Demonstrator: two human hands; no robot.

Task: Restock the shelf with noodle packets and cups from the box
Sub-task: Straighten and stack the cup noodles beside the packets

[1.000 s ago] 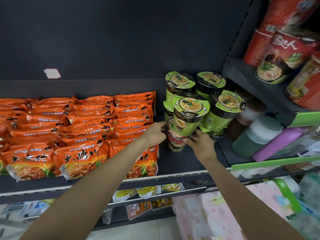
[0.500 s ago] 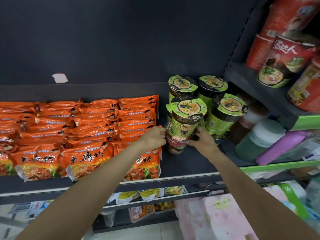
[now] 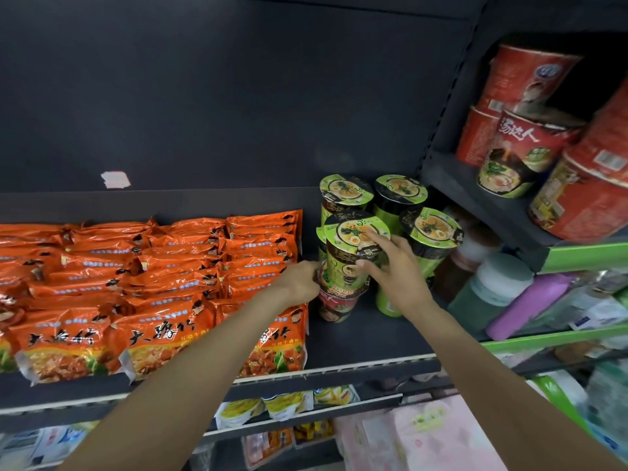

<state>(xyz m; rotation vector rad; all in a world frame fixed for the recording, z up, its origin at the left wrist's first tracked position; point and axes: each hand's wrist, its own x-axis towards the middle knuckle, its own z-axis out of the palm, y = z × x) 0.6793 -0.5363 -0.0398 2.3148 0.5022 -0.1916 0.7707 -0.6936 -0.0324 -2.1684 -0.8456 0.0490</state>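
Note:
A green noodle cup (image 3: 350,248) stands stacked on a red-banded cup (image 3: 336,302) at the front of the dark shelf (image 3: 367,341). My right hand (image 3: 396,273) grips the green cup, forefinger on its lid and thumb on its side. My left hand (image 3: 300,282) holds the left side of the lower cup; its fingers are hidden behind the stack. Three more green cups (image 3: 431,232) stand behind and to the right. Orange noodle packets (image 3: 163,277) fill the shelf's left part in rows.
Red noodle bowls (image 3: 530,137) crowd a higher shelf at the right. Bottles and a purple tube (image 3: 530,304) lie on the right-hand shelf behind a green rail. Yellow packets (image 3: 285,404) hang on the lower shelf. A bare strip of shelf lies before the cups.
My right hand has climbed from the stack's base to the top cup's lid and side. The left hand stays at the lower cup. The camera moved slightly closer.

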